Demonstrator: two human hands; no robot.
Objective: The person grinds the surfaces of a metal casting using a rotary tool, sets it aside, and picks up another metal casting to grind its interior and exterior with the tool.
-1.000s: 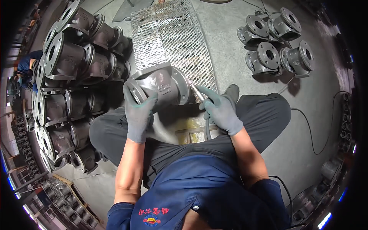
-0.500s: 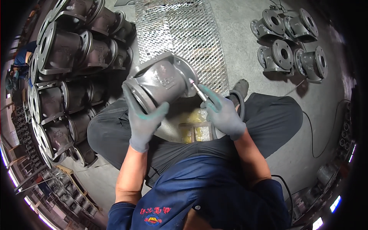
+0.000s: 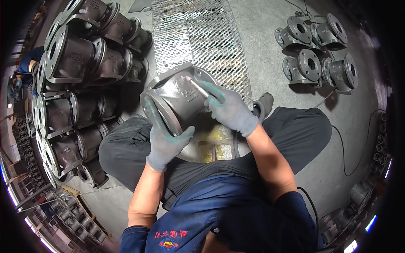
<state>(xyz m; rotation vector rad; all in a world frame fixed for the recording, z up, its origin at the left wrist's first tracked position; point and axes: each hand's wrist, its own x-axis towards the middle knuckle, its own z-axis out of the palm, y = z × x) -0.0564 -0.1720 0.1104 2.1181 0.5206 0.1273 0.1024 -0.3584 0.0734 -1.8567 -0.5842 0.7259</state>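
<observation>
A grey cast-metal valve body [image 3: 176, 95] with round flanges lies tilted in front of me, above the floor between my legs. My left hand [image 3: 165, 141], in a grey-and-green glove, grips its near left flange, thumb spread along the lower side. My gloved right hand [image 3: 231, 109] is closed around a slim silver pencil grinder [image 3: 199, 87]. The grinder's pinkish tip is at the upper side of the valve's middle, near the raised markings; whether it touches cannot be told. The far flange is partly behind my right hand.
Stacked valve bodies [image 3: 71, 55] rise at my left, with another person [image 3: 28, 69] beyond them. Several more valve bodies [image 3: 301, 65] stand at the far right. A patterned metal plate [image 3: 202, 33] lies ahead. A thin cable [image 3: 344, 156] crosses the floor at right.
My right hand and the grinder have moved left, from the far flange to the valve's middle. The valve body has shifted slightly toward me, still held by my left hand.
</observation>
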